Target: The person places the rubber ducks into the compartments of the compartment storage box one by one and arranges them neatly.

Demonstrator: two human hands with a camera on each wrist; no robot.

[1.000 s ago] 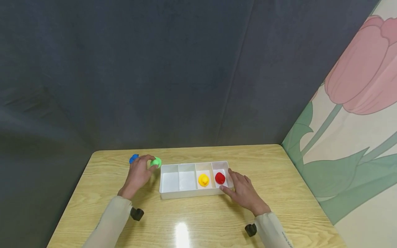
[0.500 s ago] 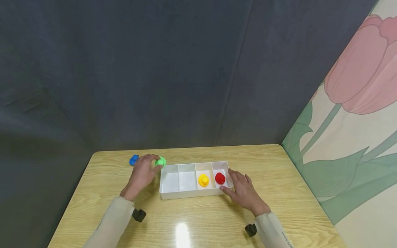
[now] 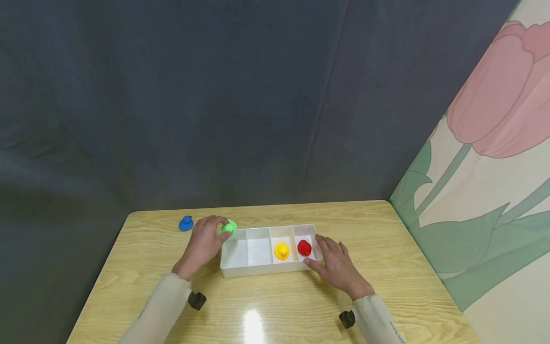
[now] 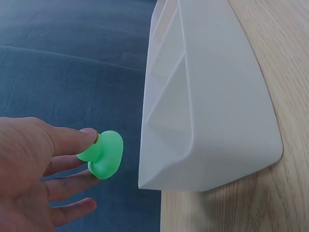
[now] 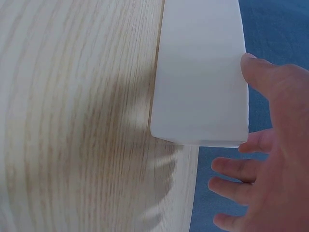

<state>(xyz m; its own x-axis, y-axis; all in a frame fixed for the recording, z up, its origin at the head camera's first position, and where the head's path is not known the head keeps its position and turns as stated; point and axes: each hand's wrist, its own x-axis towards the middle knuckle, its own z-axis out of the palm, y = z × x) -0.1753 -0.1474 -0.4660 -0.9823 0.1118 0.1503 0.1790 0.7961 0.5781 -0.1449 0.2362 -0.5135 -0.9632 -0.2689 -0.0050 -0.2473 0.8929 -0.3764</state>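
My left hand (image 3: 206,240) pinches a green rubber duck (image 3: 229,226) between thumb and fingers. In the head view the duck overlaps the back left corner of a white divided tray (image 3: 253,273); in the left wrist view the duck (image 4: 107,154) appears beside the tray's rim, with a gap. A yellow rubber duck (image 3: 281,250) sits in the third compartment from the left, and a red one (image 3: 304,248) in the rightmost. My right hand (image 3: 338,267) rests at the tray's right end, its thumb on the front rim and its other fingers extended and spread.
A blue rubber duck (image 3: 186,223) stands on the wooden table (image 3: 275,306) near its back edge, left of my left hand. Behind the table hangs a dark curtain (image 3: 223,105). Floral fabric (image 3: 490,205) covers the right side.
My left hand has moved right with the green duck, from left of the tray to its back left corner. The blue duck now shows fully. My right hand stays at the tray.
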